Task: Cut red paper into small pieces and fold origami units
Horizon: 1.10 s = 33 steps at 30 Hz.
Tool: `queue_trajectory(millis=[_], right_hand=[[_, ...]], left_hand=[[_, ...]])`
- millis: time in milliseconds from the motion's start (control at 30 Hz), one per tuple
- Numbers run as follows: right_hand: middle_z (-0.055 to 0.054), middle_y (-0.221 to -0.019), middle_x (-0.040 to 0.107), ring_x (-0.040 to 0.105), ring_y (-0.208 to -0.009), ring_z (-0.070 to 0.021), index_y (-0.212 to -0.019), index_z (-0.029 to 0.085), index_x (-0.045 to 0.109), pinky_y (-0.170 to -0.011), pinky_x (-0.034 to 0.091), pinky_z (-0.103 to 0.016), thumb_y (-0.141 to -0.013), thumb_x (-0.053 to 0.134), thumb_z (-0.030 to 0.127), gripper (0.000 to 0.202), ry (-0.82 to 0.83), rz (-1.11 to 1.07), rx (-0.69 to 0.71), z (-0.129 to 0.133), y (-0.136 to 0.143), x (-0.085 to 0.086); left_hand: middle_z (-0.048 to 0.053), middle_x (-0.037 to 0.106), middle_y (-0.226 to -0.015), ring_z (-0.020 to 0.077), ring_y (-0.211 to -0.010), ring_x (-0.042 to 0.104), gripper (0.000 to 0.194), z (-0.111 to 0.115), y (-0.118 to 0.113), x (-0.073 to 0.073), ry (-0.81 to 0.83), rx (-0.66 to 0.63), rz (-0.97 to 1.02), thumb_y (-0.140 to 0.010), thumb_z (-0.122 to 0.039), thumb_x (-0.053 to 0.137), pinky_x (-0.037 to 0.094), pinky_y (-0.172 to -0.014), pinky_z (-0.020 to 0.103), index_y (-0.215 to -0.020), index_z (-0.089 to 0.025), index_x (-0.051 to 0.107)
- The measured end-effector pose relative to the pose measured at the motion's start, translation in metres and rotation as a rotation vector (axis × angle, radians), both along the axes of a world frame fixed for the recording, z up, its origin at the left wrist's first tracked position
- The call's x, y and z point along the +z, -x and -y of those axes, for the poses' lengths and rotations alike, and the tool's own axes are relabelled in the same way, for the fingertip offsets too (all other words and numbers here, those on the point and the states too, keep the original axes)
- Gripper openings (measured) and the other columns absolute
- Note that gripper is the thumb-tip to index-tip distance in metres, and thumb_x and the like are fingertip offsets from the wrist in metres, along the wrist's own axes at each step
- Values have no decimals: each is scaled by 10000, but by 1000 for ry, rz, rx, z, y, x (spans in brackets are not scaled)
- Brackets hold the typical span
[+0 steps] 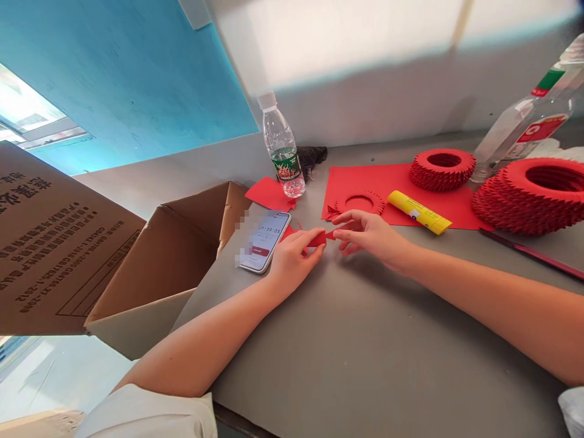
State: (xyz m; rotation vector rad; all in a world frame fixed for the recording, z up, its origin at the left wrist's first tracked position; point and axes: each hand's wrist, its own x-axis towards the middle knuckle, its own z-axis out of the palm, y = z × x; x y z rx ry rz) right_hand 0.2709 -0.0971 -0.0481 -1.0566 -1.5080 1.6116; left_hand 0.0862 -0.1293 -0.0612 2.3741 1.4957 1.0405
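Observation:
A small folded piece of red paper is pinched between the thumb and fingers of my left hand, above the grey table. From the right, my right hand meets the paper's pointed tip with thumb and fingertips, its index finger arched above. Just behind the hands lies a flat red ring of folded paper pieces, on a red sheet. A yellow glue stick rests beside that ring. Close to my left hand is a phone showing a timer; more red paper is partly hidden behind my left fingers.
Two thick red paper rings, a smaller one and a larger one, stand at the right. Behind them is a clear bottle. A water bottle stands on red paper. An open cardboard box is at the left; a dark red strip lies right.

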Motion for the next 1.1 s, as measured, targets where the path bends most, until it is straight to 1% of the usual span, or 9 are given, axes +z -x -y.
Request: queue_trajectory(millis=[67,133,233,367,533,700,867,1000,1100], right_hand=[[-56,-820,633,595,-666,-125,-880,163,592,-627,539,-295,-690,643,363,281,54,10,18,-2,-1,-3],[-57,-788,633,586,-661,-117,-813,146,615,-624,532,-276,-698,632,376,258,65,17,16,-3,-1,-5],[-40,-715,625,577,-637,-115,-767,143,622,-607,524,-264,-693,631,387,255,29,36,-10,-3,0,-7],[-28,-666,620,573,-615,-121,-715,144,614,-621,512,-269,-685,632,374,232,-12,101,17,-2,1,-5],[-14,-625,605,550,-564,-114,-702,154,601,-575,466,-253,-716,583,333,180,-88,200,82,1,0,-3],[-10,-603,591,528,-542,-110,-674,162,593,-534,427,-241,-730,552,314,167,-146,217,133,2,0,-4],[-21,-639,600,535,-553,-117,-705,164,614,-540,443,-252,-731,561,352,198,-128,197,161,0,0,-9],[-10,-621,587,536,-553,-108,-686,159,589,-560,449,-253,-731,567,382,228,-118,195,177,-2,-1,-7],[-9,-638,589,550,-588,-108,-698,159,576,-592,462,-255,-740,558,406,251,-130,189,218,-5,-2,-6]], left_hand=[[11,646,-896,117,-748,565,267,0,1,0,14,23,3,-799,-233,548,456,-690,227,-1062,-201,578],[10,645,-884,123,-764,566,268,-1,1,0,19,14,-7,-797,-234,551,455,-704,232,-1061,-198,580],[14,641,-861,114,-710,548,266,-1,1,-1,4,-15,-14,-797,-226,548,451,-650,225,-1058,-197,588],[27,637,-845,105,-667,529,278,-1,0,-4,-17,-75,-21,-807,-222,535,447,-594,212,-1077,-189,591],[46,640,-861,112,-705,553,284,0,0,-5,-42,-110,-42,-800,-204,542,468,-636,219,-1075,-167,601],[45,638,-869,117,-730,566,282,1,0,-5,-44,-120,-50,-802,-211,536,482,-645,220,-1075,-182,601],[54,637,-893,124,-747,575,287,3,-1,-6,-18,-134,-54,-805,-216,528,488,-641,224,-1082,-180,595],[48,638,-901,125,-758,576,283,0,1,-4,-12,-134,-65,-811,-230,526,482,-670,231,-1083,-191,592],[34,648,-909,128,-777,577,280,-9,8,-1,-15,-72,-37,-825,-254,517,469,-712,241,-1094,-203,576]])
